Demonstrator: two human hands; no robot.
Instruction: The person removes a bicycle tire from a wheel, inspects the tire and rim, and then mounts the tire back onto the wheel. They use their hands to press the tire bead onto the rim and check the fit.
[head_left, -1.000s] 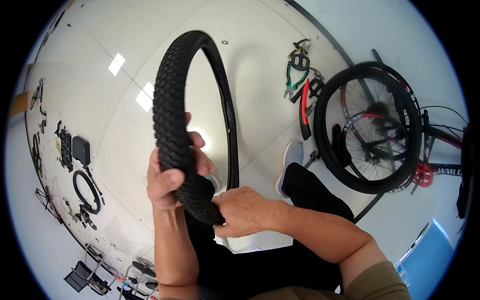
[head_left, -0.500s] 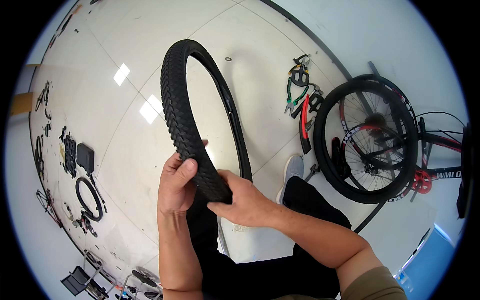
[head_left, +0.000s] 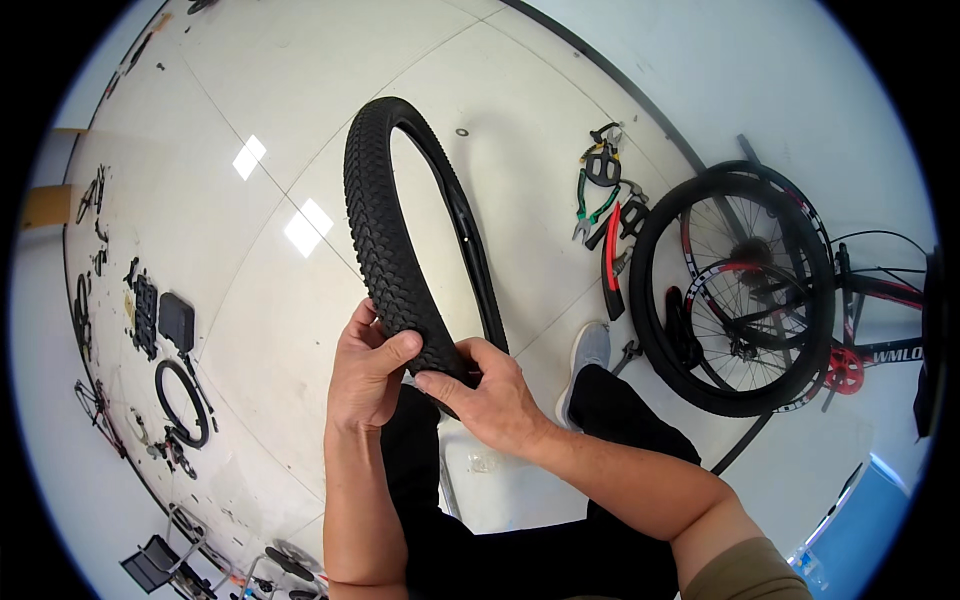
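A black knobbly bicycle tire [head_left: 383, 230] stands tilted upright in front of me, with its hollow inner side showing along the right. My left hand [head_left: 372, 372] is closed round its near left part, thumb lying on the tread and fingers tucked inside. Close beside it, my right hand [head_left: 492, 392] grips the bottom of the tire, its thumb pressed on the tread and pointing toward the left hand. The lowest part of the tire is partly covered by the hands.
Right of my shoe [head_left: 590, 350] lie pliers [head_left: 585, 212], pedals [head_left: 603, 168] and a red-and-black fender [head_left: 610, 265]. Another tire [head_left: 650, 335] leans on a bicycle wheel and frame [head_left: 875, 290] by the wall. Far left, a small tire [head_left: 182, 402] and a black case [head_left: 177, 320] rest on the floor.
The tire has tipped slightly and its top has shifted right and down in the view. My right thumb has moved up onto the tread; both hands still hold on.
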